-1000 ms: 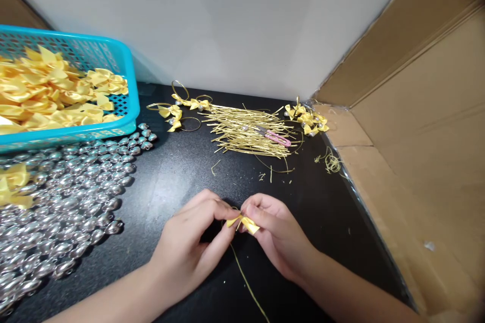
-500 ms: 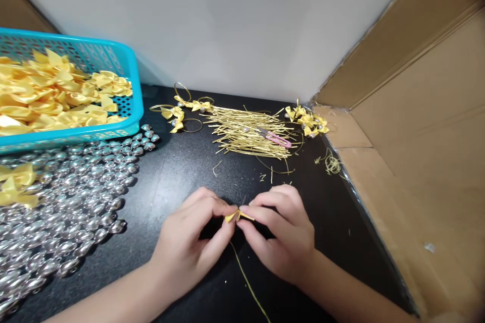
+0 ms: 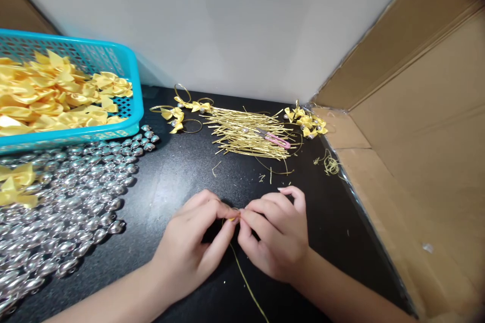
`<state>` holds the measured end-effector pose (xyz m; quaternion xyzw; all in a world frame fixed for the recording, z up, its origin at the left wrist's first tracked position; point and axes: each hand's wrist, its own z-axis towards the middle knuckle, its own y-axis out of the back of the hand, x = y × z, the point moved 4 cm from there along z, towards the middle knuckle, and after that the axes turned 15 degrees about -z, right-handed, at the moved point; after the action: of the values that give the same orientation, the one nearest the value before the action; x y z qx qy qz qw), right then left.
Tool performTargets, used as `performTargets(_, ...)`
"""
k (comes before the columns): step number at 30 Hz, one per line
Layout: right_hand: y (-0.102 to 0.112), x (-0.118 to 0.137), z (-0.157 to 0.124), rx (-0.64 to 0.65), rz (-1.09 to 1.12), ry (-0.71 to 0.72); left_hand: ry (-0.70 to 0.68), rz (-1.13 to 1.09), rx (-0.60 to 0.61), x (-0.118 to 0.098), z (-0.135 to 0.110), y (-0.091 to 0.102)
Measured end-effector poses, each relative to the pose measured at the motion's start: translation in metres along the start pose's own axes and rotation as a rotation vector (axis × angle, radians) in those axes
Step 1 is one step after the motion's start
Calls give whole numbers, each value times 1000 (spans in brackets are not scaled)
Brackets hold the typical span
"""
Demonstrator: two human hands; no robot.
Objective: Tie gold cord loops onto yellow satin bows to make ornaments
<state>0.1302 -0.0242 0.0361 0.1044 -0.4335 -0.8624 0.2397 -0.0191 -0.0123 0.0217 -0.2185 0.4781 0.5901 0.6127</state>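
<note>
Between thumb and index finger, my left hand (image 3: 197, 234) pinches a small yellow ribbon bow (image 3: 232, 219), most of it covered by the fingertips. My right hand (image 3: 275, 234) meets it there, its thumb and fingers closed at the bow's right side, little finger raised. A thin gold cord (image 3: 244, 277) trails from below the fingertips to the lower edge of the view. A fine loop of cord shows at the fingertips, but what exactly the right fingers grip is mostly hidden.
A blue basket (image 3: 137, 91) of yellow bows stands at left, above many silver beads (image 3: 76, 222). Gold twist ties (image 3: 246, 133) lie at the back with pink-handled thread snips (image 3: 278, 140) on top. Finished bows with beads (image 3: 306, 121) and tangled thread (image 3: 331, 163) are at right.
My right hand has shifted slightly left and closed in on the bow, its little finger lifting. The bow is now more covered. My left hand stays nearly in place.
</note>
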Motion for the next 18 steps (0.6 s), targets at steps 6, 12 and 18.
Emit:
performTargets(6, 4, -2, -1, -86, 0, 59, 73, -36, -17, -2, 1, -1)
performTargets(12, 8, 0, 2, -147, 0, 74, 61, -34, -37, -6, 4, 0)
performTargets(18, 13, 1, 8, -179, 0, 2, 77, -2, -59, -2, 3, 2)
